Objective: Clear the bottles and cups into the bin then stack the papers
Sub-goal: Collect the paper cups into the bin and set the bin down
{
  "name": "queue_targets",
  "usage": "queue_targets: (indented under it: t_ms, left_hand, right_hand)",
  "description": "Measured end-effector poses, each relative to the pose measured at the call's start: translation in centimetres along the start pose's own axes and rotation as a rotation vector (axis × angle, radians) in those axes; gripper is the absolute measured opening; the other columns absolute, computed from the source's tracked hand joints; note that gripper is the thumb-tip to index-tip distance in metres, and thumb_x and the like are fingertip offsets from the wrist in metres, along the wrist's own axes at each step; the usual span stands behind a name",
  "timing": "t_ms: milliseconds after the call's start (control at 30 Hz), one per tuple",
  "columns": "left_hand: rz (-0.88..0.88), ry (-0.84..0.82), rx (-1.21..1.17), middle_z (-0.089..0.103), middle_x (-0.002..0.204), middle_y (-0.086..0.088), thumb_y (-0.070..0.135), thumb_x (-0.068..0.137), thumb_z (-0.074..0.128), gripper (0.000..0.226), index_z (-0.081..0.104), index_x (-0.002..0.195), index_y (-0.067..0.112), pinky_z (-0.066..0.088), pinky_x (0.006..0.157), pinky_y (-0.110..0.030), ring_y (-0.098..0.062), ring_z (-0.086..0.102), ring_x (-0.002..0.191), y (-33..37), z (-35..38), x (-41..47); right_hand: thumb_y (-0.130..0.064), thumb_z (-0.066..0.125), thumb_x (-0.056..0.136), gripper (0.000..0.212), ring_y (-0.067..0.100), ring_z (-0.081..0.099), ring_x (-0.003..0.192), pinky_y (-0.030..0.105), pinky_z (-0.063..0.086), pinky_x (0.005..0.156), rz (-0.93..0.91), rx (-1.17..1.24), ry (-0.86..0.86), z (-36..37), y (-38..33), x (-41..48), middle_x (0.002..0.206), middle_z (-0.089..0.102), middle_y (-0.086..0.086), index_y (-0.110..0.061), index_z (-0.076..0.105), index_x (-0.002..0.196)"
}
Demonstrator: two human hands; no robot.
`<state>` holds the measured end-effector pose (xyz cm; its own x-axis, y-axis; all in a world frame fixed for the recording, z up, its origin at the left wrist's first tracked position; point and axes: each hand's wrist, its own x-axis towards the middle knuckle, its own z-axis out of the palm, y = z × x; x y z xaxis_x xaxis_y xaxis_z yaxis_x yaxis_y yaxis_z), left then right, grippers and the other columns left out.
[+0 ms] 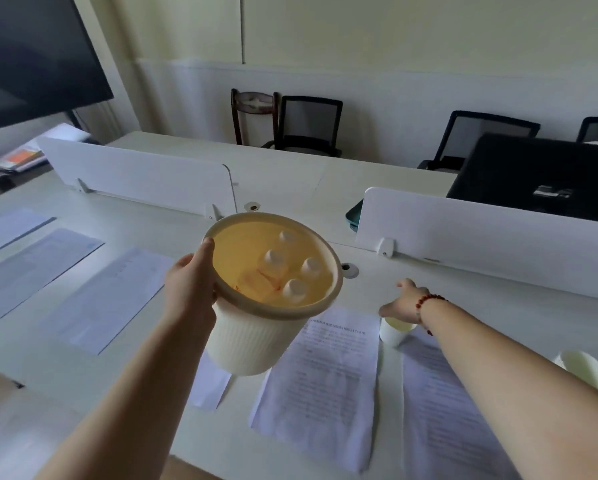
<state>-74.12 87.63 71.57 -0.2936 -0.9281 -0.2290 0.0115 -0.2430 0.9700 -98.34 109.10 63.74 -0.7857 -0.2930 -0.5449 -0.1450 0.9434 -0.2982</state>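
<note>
the left hand [190, 289] held the bin [256, 337] by its left rim, thumb over the edge, lifted and tilted above the table [370, 282]. several bottles [294, 289] lay inside it. the right hand [403, 301] was wide, with fingers spread, just over a paper cup [393, 332] that stood between two papers [332, 368]; it did not grip it yet. a second cup [585, 370] stood nearer, at the right. the cup looked light and thin, probably easy to crush, so i would take it softly around the wall below the rim.
</note>
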Motion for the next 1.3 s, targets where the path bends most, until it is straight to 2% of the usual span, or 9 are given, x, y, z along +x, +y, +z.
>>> queue_targets:
  t_ms: [100, 233, 500, 633, 833, 933, 1000, 1133, 1300]
  left_hand:
    - [-0.002, 0.017, -0.002, 0.046, 0.07, -0.004, 0.037, 0.093, 0.06, 0.041, 0.064, 0.112, 0.001, 0.037, 0.058, -0.029, -0.016, 0.043, 0.063, -0.9, 1.5, -2.0]
    - [-0.007, 0.03, 0.023, 0.044, 0.069, -0.005, 0.035, 0.093, 0.061, 0.027, 0.064, 0.09, 0.008, 0.034, 0.055, -0.029, -0.017, 0.041, 0.061, -1.5, 2.2, -4.4]
    - [0.021, 0.054, 0.023, 0.04, 0.059, -0.003, 0.035, 0.092, 0.062, 0.028, 0.06, 0.075, 0.013, 0.029, 0.046, -0.024, -0.015, 0.036, 0.051, -1.8, 1.8, -6.8]
    - [0.032, 0.044, 0.022, 0.034, 0.06, -0.005, 0.035, 0.091, 0.061, 0.027, 0.054, 0.078, 0.012, 0.024, 0.051, -0.029, -0.016, 0.031, 0.052, -1.3, 1.8, -7.4]
    - [0.06, -0.033, 0.033, 0.043, 0.069, -0.004, 0.039, 0.093, 0.059, 0.028, 0.063, 0.09, 0.012, 0.032, 0.057, -0.03, -0.015, 0.04, 0.062, -0.6, 3.7, -8.9]
    - [0.057, -0.09, 0.027, 0.047, 0.074, -0.005, 0.038, 0.095, 0.058, 0.024, 0.063, 0.089, 0.016, 0.034, 0.059, -0.029, -0.015, 0.043, 0.065, -0.4, 5.2, -9.9]
    - [0.044, -0.135, 0.014, 0.044, 0.071, -0.004, 0.039, 0.095, 0.058, 0.025, 0.063, 0.09, 0.015, 0.033, 0.052, -0.026, -0.013, 0.04, 0.059, -0.7, 6.4, -10.8]
    - [0.025, -0.198, 0.004, 0.037, 0.065, -0.003, 0.043, 0.088, 0.063, 0.031, 0.06, 0.094, 0.014, 0.026, 0.05, -0.028, -0.014, 0.034, 0.053, -1.8, 8.2, -12.3]
    - [0.007, -0.232, -0.004, 0.036, 0.062, -0.003, 0.043, 0.083, 0.065, 0.027, 0.059, 0.082, 0.016, 0.024, 0.051, -0.029, -0.016, 0.033, 0.053, -3.5, 11.2, -14.8]
  right_hand:
    - [-0.039, 0.067, 0.077, 0.087, 0.035, 0.039, 0.131, 0.04, 0.042, 0.099, -0.035, -0.029, -0.016, 0.9, 1.4, 1.1, 0.147, 0.027, 0.009, -0.03, 0.021, 0.15]
    - [-0.032, 0.062, 0.078, 0.082, 0.033, 0.037, 0.129, 0.039, 0.039, 0.097, -0.109, -0.117, -0.026, 2.3, 3.9, 2.3, 0.147, 0.028, 0.004, -0.036, 0.021, 0.148]
    - [-0.034, 0.057, 0.086, 0.067, 0.033, 0.037, 0.129, 0.043, 0.037, 0.102, -0.25, -0.068, 0.118, 4.6, 5.9, 4.5, 0.15, 0.028, 0.001, -0.035, 0.027, 0.147]
    - [-0.031, 0.059, 0.087, 0.063, 0.036, 0.037, 0.129, 0.043, 0.039, 0.104, -0.29, 0.101, 0.209, 4.5, 5.8, 4.4, 0.146, 0.031, 0.009, -0.028, 0.032, 0.144]
    - [-0.033, 0.061, 0.088, 0.061, 0.04, 0.039, 0.125, 0.047, 0.04, 0.101, -0.267, 0.463, 0.529, 0.6, 7.8, 1.4, 0.138, 0.037, 0.018, -0.019, 0.035, 0.142]
    - [-0.027, 0.061, 0.085, 0.06, 0.041, 0.039, 0.122, 0.048, 0.038, 0.098, -0.175, 0.433, 0.789, -2.2, 11.1, -0.2, 0.135, 0.04, 0.019, -0.016, 0.038, 0.139]
    - [-0.027, 0.061, 0.082, 0.058, 0.042, 0.04, 0.119, 0.048, 0.037, 0.097, -0.091, 0.38, 0.88, -3.5, 14.8, -1.2, 0.134, 0.04, 0.019, -0.016, 0.04, 0.135]
    - [-0.028, 0.059, 0.084, 0.055, 0.04, 0.037, 0.123, 0.046, 0.035, 0.101, 0.027, 0.361, 0.733, -4.9, 21.4, -2.4, 0.139, 0.035, 0.015, -0.022, 0.039, 0.135]
    - [-0.03, 0.056, 0.085, 0.054, 0.038, 0.038, 0.125, 0.045, 0.036, 0.1, 0.08, 0.367, 0.597, -6.4, 27.5, -1.5, 0.14, 0.036, 0.013, -0.026, 0.038, 0.136]
